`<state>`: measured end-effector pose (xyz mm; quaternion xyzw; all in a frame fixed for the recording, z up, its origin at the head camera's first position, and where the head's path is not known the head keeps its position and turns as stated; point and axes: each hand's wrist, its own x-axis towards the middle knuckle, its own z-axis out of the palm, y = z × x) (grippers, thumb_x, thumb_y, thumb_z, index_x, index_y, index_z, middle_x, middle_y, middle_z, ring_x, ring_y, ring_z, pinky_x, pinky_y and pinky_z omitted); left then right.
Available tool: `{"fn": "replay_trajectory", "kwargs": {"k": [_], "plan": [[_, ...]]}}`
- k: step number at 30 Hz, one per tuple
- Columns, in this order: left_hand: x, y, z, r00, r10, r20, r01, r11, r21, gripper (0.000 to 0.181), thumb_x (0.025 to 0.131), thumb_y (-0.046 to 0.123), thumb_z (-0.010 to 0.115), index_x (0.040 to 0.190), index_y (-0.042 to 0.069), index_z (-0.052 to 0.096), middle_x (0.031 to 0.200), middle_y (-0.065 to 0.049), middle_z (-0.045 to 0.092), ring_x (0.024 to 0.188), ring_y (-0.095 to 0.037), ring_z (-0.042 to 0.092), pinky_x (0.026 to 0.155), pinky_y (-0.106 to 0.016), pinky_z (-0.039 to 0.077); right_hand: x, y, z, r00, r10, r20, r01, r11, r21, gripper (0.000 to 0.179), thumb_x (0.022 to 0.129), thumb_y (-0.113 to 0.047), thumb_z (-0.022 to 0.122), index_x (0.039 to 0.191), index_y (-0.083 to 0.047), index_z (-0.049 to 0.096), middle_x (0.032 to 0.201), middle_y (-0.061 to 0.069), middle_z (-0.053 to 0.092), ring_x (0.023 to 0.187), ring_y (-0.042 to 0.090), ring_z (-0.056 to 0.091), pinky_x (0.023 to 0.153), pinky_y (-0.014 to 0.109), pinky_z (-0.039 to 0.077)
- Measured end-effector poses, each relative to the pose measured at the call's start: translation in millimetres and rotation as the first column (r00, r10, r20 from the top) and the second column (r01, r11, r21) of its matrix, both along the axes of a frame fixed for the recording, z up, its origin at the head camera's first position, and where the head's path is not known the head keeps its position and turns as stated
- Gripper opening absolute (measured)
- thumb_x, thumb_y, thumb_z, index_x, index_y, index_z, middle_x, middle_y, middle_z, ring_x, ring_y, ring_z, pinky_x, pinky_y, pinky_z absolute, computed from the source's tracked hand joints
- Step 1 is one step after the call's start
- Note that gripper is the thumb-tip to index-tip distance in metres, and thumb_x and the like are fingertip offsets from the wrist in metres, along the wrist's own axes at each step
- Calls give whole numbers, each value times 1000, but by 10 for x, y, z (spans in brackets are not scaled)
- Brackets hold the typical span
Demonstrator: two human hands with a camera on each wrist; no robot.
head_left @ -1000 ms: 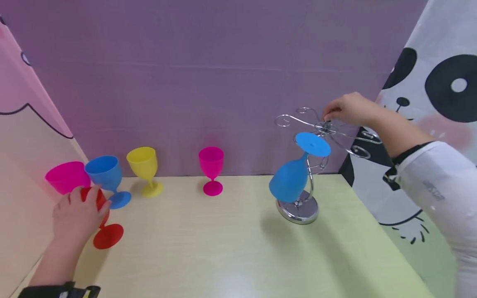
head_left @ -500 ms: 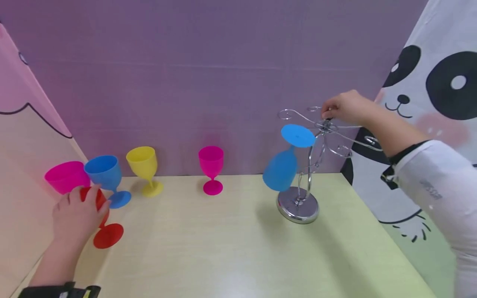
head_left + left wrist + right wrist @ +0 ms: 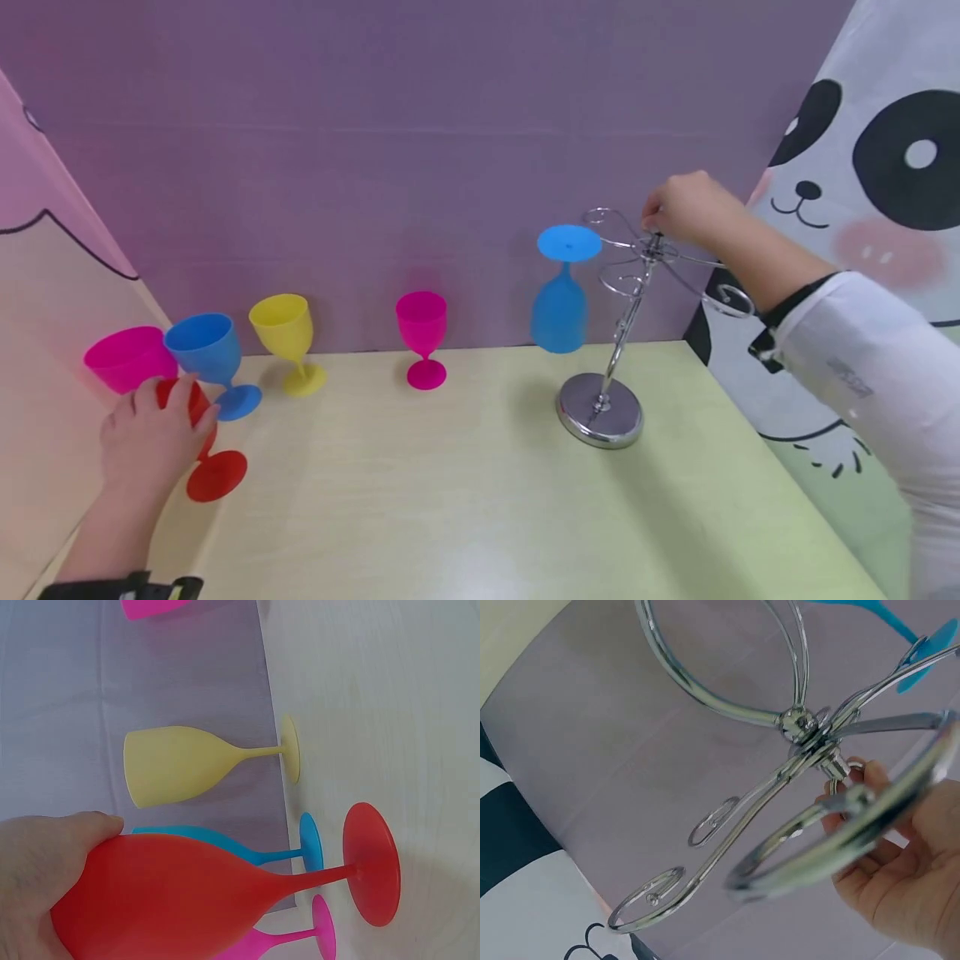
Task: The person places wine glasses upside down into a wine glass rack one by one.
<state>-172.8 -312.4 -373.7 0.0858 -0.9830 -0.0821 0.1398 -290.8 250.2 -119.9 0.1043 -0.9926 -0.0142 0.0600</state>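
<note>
At the left of the head view my left hand grips the bowl of a red goblet, tilted, with its foot pointing right in the left wrist view. My right hand pinches the top of a chrome stemware rack. In the right wrist view, my fingers close round the small ring at the hub, from which several curled arms spread. A blue goblet hangs upside down by its foot from one rack arm, left of the post.
Along the back left stand a magenta goblet, a second blue goblet and a yellow goblet. Another magenta goblet stands upright near the middle of the table. A purple cloth hangs behind.
The rack's arms have turned under my right hand, carrying the hanging blue goblet leftward and toward the back. The base stays put. My left hand keeps its grip on the red goblet.
</note>
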Motion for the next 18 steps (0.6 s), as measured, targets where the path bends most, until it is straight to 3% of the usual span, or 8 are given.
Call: {"fn": "replay_trajectory", "kwargs": {"k": [8, 18], "plan": [[9, -9, 9, 1000, -1, -5, 1, 1000, -5, 75, 84, 22, 71, 142, -4, 30, 129, -42, 27, 115, -64, 29, 88, -75, 35, -8, -52, 19, 996, -81, 23, 81, 996, -25, 28, 97, -15, 54, 115, 3, 66, 114, 24, 64, 105, 40, 54, 89, 56, 47], [26, 0, 28, 1000, 3, 5, -3, 1000, -10, 74, 84, 21, 71, 140, -4, 31, 128, -42, 27, 114, -64, 29, 88, -74, 35, 23, -116, -20, 993, -120, -2, 119, 992, -40, 26, 97, -11, 53, 113, 3, 67, 111, 24, 64, 99, 37, 54, 88, 54, 49]]}}
